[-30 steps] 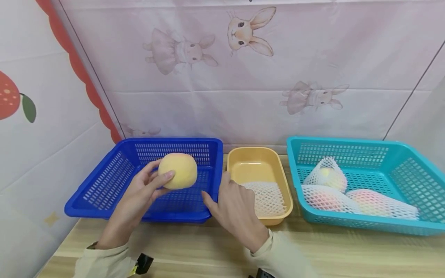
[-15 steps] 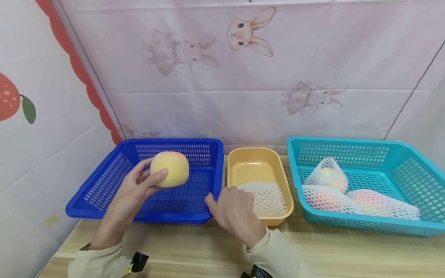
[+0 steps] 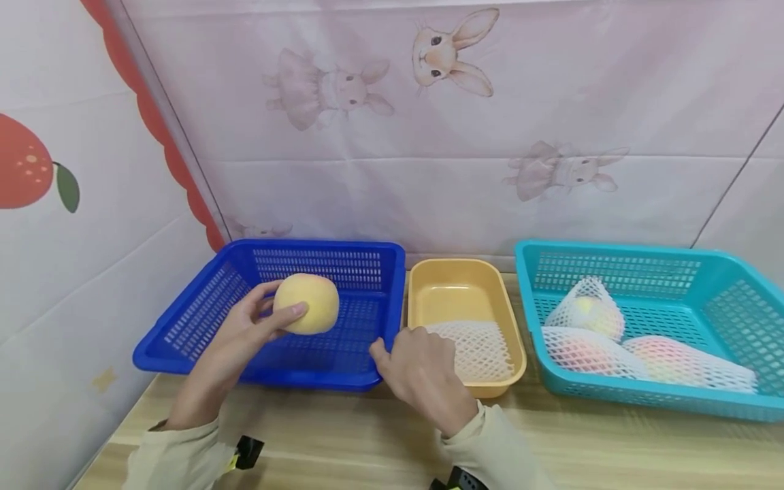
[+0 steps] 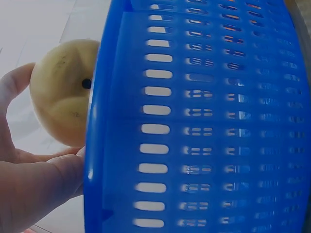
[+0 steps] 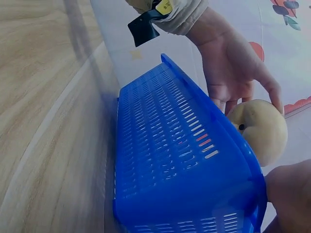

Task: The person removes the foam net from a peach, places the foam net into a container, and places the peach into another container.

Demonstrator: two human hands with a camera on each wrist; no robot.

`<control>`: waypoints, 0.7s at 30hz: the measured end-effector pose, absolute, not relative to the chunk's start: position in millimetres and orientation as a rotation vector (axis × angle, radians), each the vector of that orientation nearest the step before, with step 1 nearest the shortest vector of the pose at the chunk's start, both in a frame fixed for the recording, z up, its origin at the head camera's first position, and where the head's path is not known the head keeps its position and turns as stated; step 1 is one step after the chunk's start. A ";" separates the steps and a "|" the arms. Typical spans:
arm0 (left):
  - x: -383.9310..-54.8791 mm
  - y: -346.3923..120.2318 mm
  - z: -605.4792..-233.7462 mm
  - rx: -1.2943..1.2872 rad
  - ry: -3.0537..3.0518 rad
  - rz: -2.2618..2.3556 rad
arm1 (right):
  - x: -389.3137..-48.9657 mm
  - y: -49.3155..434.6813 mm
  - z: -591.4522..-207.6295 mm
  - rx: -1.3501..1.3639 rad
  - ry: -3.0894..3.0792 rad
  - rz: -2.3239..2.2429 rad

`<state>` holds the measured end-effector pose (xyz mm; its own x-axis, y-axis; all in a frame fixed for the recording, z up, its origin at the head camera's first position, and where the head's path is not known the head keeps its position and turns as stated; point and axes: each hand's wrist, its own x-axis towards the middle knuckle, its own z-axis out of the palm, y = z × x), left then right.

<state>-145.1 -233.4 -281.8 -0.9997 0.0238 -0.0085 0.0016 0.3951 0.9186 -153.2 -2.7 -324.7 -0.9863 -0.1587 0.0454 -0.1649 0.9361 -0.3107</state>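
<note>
Yellow fruit (image 3: 317,296) up in the left hand (image 3: 241,333), over the blue basket (image 3: 318,379)!
Head view: the left grip pinches it, thumb in front; the fruit sits just right of that palm, roundish, no clear long axis, the left hand nearer. Right hand (image 3: 424,373) is at the basket's near right corner; pinching or not, can't tell. Left wrist: fruit beyond the rim. Right wrist: yellow tag (image 5: 164,7), marking unreadable.

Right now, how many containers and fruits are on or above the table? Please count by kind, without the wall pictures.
Blue perforated basket: 1
Turquoise perforated basket: 1
Yellow tray: 1
Bare yellow fruit, in the left hand: 1
Net-wrapped fruits, in the turquoise basket: 3
Total: 7
</note>
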 end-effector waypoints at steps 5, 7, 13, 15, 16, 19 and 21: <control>-147.1 -233.2 -284.9 0.013 2.610 1.662 | -153.7 -0.5 -324.8 0.262 -3.077 0.524; -147.9 -232.6 -285.3 0.006 2.620 1.639 | -154.0 0.4 -324.8 0.269 -3.074 0.537; -149.1 -232.2 -286.4 0.015 2.653 1.573 | -154.9 2.2 -324.8 0.269 -3.064 0.535; -149.3 -232.5 -286.8 0.023 2.660 1.558 | -155.3 2.8 -324.3 0.262 -3.069 0.524; -149.5 -232.6 -287.2 0.027 2.663 1.552 | -155.5 3.0 -324.2 0.258 -3.074 0.520; -150.4 -232.7 -288.4 0.029 2.673 1.532 | -156.1 3.3 -324.2 0.251 -3.079 0.520; -151.1 -232.5 -289.7 0.028 2.685 1.512 | -156.4 3.4 -324.6 0.251 -3.077 0.527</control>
